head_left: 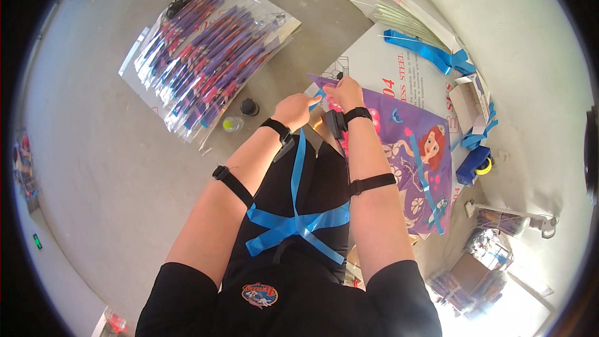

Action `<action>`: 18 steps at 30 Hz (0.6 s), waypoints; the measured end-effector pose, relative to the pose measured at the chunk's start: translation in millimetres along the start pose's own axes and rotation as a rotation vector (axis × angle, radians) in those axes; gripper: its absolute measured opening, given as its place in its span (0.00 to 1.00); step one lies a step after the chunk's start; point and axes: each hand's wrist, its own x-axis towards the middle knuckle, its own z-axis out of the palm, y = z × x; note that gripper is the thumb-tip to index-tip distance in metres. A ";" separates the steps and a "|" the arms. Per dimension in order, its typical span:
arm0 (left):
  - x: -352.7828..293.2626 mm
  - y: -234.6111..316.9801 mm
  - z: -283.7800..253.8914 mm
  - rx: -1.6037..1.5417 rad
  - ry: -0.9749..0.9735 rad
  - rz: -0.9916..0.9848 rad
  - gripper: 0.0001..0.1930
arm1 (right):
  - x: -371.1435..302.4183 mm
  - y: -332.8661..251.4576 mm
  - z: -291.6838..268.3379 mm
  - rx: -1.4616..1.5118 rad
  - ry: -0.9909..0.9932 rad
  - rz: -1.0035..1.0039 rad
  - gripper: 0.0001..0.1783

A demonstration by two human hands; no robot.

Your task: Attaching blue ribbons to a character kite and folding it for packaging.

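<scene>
A purple kite (430, 118) printed with a red-haired cartoon figure lies on a printed board at my right. My right hand (345, 95) is closed on its upper left corner; the fingertips are partly hidden. Just left of that corner, my left hand (292, 111) pinches a strip of blue ribbon (316, 100). Another long blue ribbon (298, 171) hangs down over my black trousers, among crossed blue strips on my lap. One more blue strip (419, 165) lies across the kite's right part.
Many wrapped purple packs (206, 56) lie on a board at the left. A black-capped jar (249, 107) and a green-topped container (233, 124) stand on the floor. Thin pale rods (409, 22), a blue ribbon bundle (427, 50), an open white box (469, 103) and yellow tape (483, 166) line the wall.
</scene>
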 end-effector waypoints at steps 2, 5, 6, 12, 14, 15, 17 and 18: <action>1.4 3.9 -2.3 -0.013 -0.012 0.002 0.32 | -5.0 5.0 -3.7 0.237 -0.060 0.081 0.23; 2.3 9.3 -4.3 -0.010 -0.019 0.014 0.32 | 2.7 17.2 4.5 0.089 0.093 -0.085 0.22; 1.4 5.7 -2.9 -0.039 0.014 0.023 0.29 | 2.7 12.2 4.1 0.096 0.088 -0.086 0.22; 5.9 4.6 1.0 -0.081 0.027 0.042 0.27 | 7.7 10.0 3.9 -0.033 0.128 -0.028 0.21; 6.0 2.6 2.7 -0.079 0.017 0.034 0.27 | 5.0 9.8 3.7 0.125 0.082 0.014 0.21; 4.5 -1.3 3.9 -0.064 0.037 0.052 0.29 | 2.4 6.9 1.9 0.128 0.081 0.011 0.21; 5.0 -7.0 6.8 -0.047 0.061 0.066 0.31 | -2.5 1.3 -2.4 0.267 0.015 0.083 0.20; 5.6 -5.0 7.0 -0.045 0.042 0.048 0.31 | -4.7 -0.2 -6.0 0.268 0.015 0.084 0.20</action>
